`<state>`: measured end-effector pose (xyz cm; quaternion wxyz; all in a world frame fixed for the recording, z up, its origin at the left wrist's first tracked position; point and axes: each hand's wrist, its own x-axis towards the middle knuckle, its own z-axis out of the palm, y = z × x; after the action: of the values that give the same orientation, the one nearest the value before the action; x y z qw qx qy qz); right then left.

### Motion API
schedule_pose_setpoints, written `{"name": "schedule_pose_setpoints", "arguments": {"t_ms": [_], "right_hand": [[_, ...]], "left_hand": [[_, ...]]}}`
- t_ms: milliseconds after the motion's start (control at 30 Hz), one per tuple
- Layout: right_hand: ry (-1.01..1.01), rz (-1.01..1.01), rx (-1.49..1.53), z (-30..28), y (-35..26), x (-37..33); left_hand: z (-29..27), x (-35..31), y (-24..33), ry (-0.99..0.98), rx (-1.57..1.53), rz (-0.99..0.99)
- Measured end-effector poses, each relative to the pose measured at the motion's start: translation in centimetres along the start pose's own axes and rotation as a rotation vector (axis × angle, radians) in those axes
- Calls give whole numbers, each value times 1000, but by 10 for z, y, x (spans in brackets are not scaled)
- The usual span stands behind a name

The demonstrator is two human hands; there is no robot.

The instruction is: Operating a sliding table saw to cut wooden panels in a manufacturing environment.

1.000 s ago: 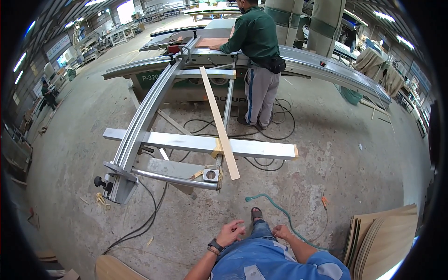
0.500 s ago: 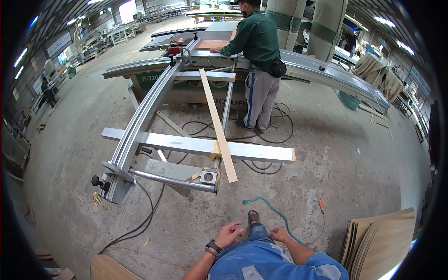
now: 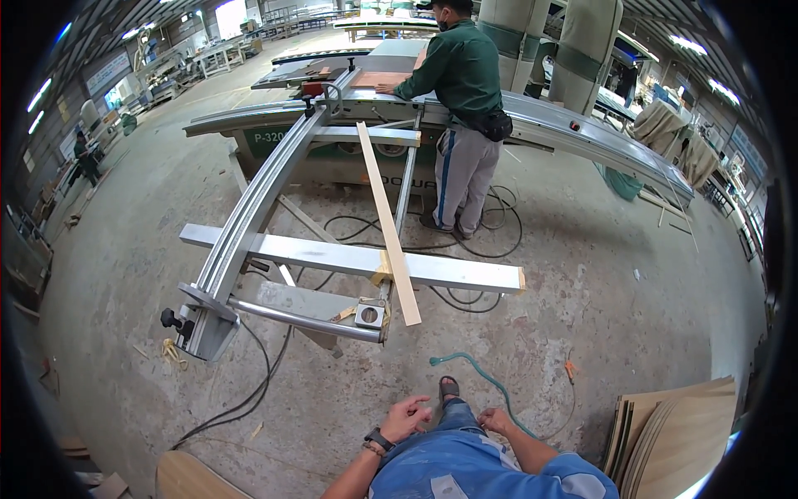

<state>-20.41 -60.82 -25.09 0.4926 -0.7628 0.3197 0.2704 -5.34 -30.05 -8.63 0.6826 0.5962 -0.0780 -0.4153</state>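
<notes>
My left hand [image 3: 405, 417], with a dark watch on the wrist, rests on my blue-trousered knee, fingers loosely spread and holding nothing. Resting on the same leg, my right hand [image 3: 496, 421] is also empty, its fingers curled. Ahead stands a sliding table saw [image 3: 274, 187] with a long metal rail and a crossbar [image 3: 349, 259]. A long wooden strip [image 3: 387, 223] lies across the crossbar. A person in a green shirt [image 3: 461, 116] stands at the saw with a hand on a brown board [image 3: 384, 79].
Black cables [image 3: 249, 399] and a green hose [image 3: 474, 374] trail over the concrete floor. A stack of plywood sheets [image 3: 673, 432] leans at lower right. A round wooden piece [image 3: 187, 478] lies at lower left. Workbenches and another person stand at far left.
My view has shifted slightly closer to the saw. My hands stay on my leg, and the person at the saw keeps the same stance.
</notes>
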Motion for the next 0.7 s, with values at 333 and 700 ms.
{"name": "schedule_pose_setpoints", "arguments": {"t_ms": [333,700], "right_hand": [[-6,-1,3,-4,5,0],[54,-23,10,-12,13,0]], "left_hand": [[4,2,-1,-1,5,16],[14,7,-5,-3,3,10]]}}
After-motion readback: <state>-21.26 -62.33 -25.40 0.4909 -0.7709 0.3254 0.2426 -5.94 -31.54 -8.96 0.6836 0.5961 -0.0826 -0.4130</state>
